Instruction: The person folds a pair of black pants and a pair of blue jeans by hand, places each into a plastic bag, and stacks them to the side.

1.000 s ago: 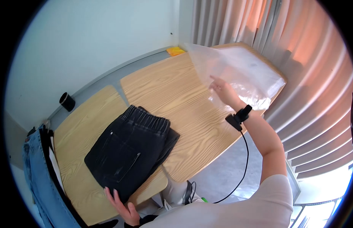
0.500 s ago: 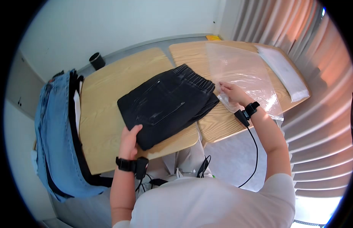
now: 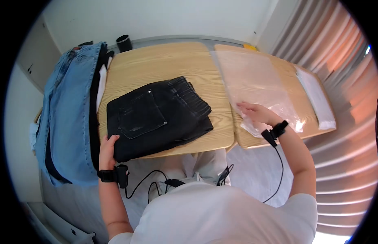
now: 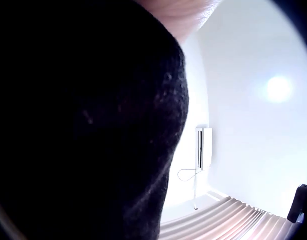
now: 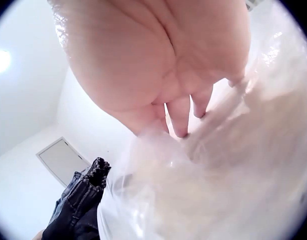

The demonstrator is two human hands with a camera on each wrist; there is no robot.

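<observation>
Folded black jeans [image 3: 156, 118] with an elastic waistband lie on the left tabletop, waistband toward the right. At their near left corner my left hand [image 3: 107, 152] grips the edge, thumb on the upper side and the other fingers mostly hidden. Black cloth [image 4: 88, 120] fills much of the left wrist view, with part of the hand above it. My right hand [image 3: 258, 113] rests on the near left part of a clear plastic bag [image 3: 254, 77], palm down with its fingers extended. The bag lies flattened on the right tabletop, crumpled under the palm in the right wrist view.
Blue jeans [image 3: 73, 110] and dark garments hang in a pile at the left. A stack of clear bags [image 3: 315, 97] lies at the far right of the right tabletop [image 3: 286, 65]. A narrow seam divides the tabletops. A black bin [image 3: 124, 42] stands by the wall.
The plastic bag, lifted at first, has come down flat on the right tabletop. The black jeans have shifted left, off the seam. My right hand's fingers have straightened; my left hand now grips the corner.
</observation>
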